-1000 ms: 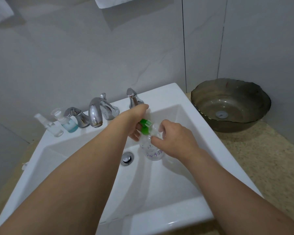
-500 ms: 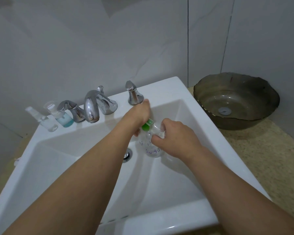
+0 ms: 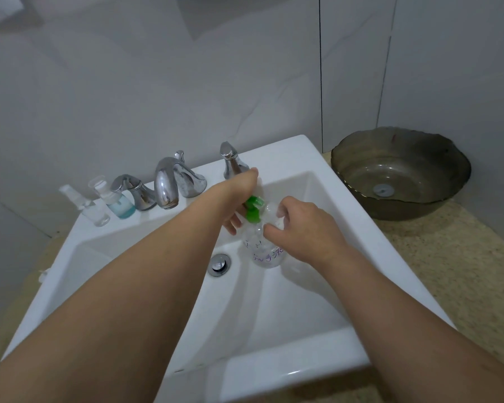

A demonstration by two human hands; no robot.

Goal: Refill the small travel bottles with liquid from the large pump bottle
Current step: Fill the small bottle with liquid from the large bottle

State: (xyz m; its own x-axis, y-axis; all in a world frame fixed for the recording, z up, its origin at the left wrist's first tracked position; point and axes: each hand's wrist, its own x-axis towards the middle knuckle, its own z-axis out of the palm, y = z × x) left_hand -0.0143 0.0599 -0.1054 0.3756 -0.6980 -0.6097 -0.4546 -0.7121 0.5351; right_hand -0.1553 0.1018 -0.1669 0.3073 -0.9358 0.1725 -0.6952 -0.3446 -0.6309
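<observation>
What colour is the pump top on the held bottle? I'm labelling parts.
Green pump top, head view.

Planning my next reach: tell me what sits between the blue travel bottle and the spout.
In the head view, a chrome tap handle stands between the blue travel bottle and the spout.

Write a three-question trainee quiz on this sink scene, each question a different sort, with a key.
1. True or false: the pump bottle stands on the counter beside the brown bowl.
2. Which hand is at the green pump head? A left hand B right hand
3. How many small bottles stand left of the faucet?

Key: 1 false, it is held over the sink; 2 A; 3 two.
</observation>
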